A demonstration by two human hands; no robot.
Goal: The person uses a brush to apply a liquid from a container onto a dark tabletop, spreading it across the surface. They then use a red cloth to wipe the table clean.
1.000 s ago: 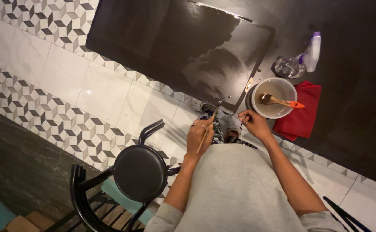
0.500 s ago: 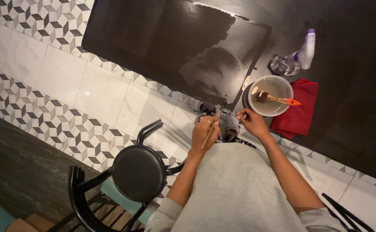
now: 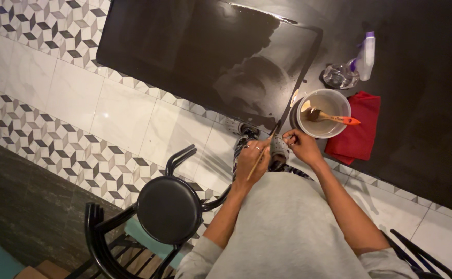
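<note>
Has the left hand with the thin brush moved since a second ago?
Yes. The left hand has closed toward the right hand, and the thin brush tip now sits nearer the dark panel's lower corner.

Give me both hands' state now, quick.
Left hand: closed on a thin wooden-handled paintbrush.
Right hand: fingers curled near the brush tip; whether it holds anything cannot be told.

Thin wooden brush handle (image 3: 259,161) in my left hand (image 3: 250,161), smooth and pale. The dark board (image 3: 200,57) gleams wet and glossy. White plastic tub (image 3: 323,113), soft red cloth (image 3: 357,129), clear plastic spray bottle (image 3: 352,67), polished marble-look tiles (image 3: 122,111).
</note>
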